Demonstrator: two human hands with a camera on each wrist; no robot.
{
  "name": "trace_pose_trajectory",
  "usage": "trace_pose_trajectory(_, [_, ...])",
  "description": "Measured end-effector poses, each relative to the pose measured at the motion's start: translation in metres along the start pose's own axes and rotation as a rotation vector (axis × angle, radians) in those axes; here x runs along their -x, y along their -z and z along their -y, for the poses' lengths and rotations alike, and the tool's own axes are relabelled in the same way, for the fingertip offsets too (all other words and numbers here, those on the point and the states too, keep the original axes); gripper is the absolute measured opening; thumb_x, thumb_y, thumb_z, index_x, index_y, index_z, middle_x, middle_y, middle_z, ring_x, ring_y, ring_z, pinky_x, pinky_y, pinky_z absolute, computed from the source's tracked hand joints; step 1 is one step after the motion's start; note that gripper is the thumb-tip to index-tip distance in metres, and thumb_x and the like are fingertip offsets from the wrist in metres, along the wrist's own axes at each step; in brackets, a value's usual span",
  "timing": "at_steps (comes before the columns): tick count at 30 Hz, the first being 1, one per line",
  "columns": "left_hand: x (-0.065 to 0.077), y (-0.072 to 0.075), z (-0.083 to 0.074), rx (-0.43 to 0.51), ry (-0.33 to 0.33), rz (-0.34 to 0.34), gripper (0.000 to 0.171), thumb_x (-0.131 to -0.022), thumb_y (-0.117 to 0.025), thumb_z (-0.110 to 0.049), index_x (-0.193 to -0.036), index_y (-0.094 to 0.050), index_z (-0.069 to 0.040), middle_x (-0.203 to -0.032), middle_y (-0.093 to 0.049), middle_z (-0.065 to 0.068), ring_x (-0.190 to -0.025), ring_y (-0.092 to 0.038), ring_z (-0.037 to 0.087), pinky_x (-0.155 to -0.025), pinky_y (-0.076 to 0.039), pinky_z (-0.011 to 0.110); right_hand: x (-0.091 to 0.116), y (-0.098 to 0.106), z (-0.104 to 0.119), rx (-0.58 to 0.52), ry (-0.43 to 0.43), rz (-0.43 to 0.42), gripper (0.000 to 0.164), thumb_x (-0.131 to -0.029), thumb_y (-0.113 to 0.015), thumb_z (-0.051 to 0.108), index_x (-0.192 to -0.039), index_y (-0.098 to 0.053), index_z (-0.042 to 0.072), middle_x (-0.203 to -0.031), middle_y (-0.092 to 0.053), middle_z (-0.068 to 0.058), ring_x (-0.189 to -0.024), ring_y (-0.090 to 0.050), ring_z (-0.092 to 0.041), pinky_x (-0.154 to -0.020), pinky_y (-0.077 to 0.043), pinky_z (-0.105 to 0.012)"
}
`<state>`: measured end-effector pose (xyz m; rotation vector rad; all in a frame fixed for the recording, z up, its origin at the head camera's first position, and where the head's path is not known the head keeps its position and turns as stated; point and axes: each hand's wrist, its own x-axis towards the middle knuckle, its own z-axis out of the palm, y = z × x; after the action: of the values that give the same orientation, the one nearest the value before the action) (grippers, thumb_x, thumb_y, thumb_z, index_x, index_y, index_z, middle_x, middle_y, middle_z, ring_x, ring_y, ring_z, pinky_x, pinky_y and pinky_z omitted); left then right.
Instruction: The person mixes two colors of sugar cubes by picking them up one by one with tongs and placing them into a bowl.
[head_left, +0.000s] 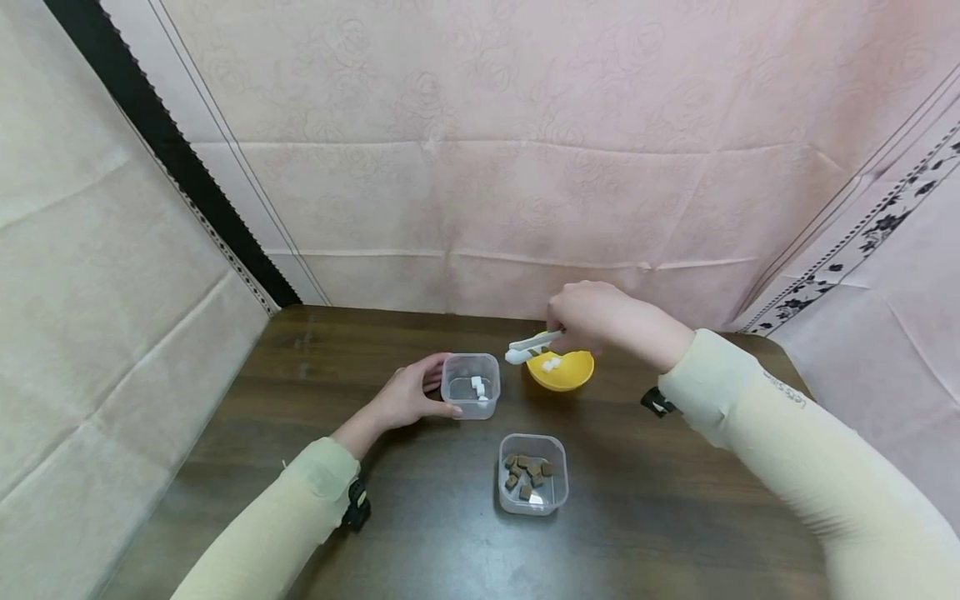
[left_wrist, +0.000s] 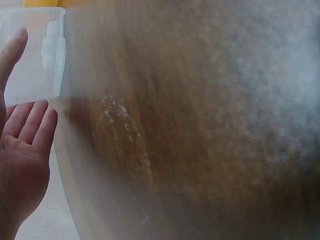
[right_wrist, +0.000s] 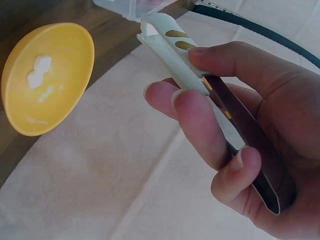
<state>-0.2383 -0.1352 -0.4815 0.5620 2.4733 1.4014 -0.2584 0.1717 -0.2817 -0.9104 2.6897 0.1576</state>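
My left hand (head_left: 408, 395) holds a clear plastic container (head_left: 474, 409) by its left side, thumb at the front and fingers farther back. A few white cubes (head_left: 478, 386) lie inside it. My right hand (head_left: 588, 317) grips small tongs (right_wrist: 172, 52) with pale tips and dark handles, thumb on one arm and fingers on the other. Something white shows between the tips, too unclear to name. The tongs point left, between the container and a yellow bowl (head_left: 562, 382). White cubes (right_wrist: 39, 70) sit in the bowl.
Nearer to me on the dark wooden table (head_left: 420, 533) stands a second clear container (head_left: 558, 492) with several brown cubes (head_left: 534, 469). Pale patterned cloth (head_left: 480, 208) hangs behind the table and at both sides.
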Motion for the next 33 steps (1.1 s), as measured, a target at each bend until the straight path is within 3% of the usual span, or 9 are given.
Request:
trace_pose_trajectory(9, [0.000, 0.001, 0.002, -0.008, 0.023, 0.001, 0.092, -0.081, -0.097, -0.024, -0.158, -0.048, -0.013, -0.153, -0.058, 0.011, -0.142, -0.057, 0.031, -0.117, -0.047, 0.047, 0.009, -0.005, -0.014, 0.005, -0.015, -0.006, 0.032, -0.093, -0.071, 0.020, -0.061, -0.066, 0.021, -0.047, -0.056, 0.010, -0.045, -0.059, -0.011, -0.050, -0.039, -0.026])
trace_pose_trajectory(19, [-0.002, 0.000, 0.005, -0.013, 0.018, 0.002, 0.092, -0.081, -0.097, -0.025, -0.158, -0.048, -0.013, -0.153, -0.058, 0.011, -0.142, -0.057, 0.031, -0.117, -0.048, 0.046, 0.009, -0.019, -0.030, -0.021, -0.108, 0.046, 0.026, -0.094, -0.074, 0.026, -0.070, -0.072, 0.016, -0.062, -0.066, 0.006, -0.050, -0.067, -0.013, -0.052, -0.043, -0.026])
trace_pose_trajectory(33, [-0.002, -0.001, 0.004, -0.005, 0.001, 0.002, 0.091, -0.082, -0.096, -0.025, -0.158, -0.048, -0.012, -0.155, -0.057, 0.013, -0.143, -0.056, 0.033, -0.118, -0.047, 0.047, -0.009, -0.043, -0.035, -0.011, -0.159, 0.147, 0.022, -0.095, -0.075, 0.026, -0.076, -0.071, 0.017, -0.073, -0.068, 0.002, -0.053, -0.067, -0.013, -0.059, -0.049, -0.029])
